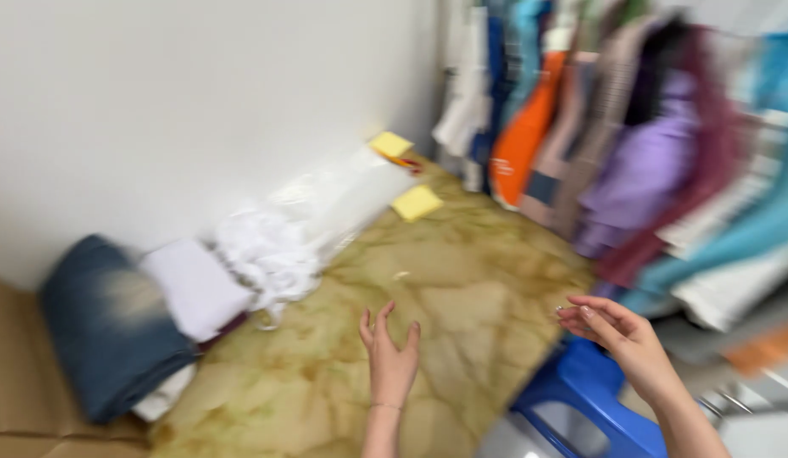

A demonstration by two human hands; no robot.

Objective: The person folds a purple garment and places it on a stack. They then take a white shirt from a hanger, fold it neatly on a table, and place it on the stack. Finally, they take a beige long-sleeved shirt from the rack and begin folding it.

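The view is blurred by motion. My left hand (390,356) hovers over a marbled yellow-green tabletop (462,280), fingers spread, holding nothing. My right hand (621,335) is raised past the table's right edge, above a blue plastic stool (580,399), fingers loosely apart and empty. Nearest to my left hand lies a crumpled white cloth (262,250). Left of that cloth sit a folded white garment (194,284) and folded blue jeans (105,326).
Clear plastic bags (343,199) and two yellow pads (417,203) lie along the white wall. A rack of hanging clothes (631,144) in orange, purple, maroon and teal fills the right side. A brown surface (12,373) is at far left.
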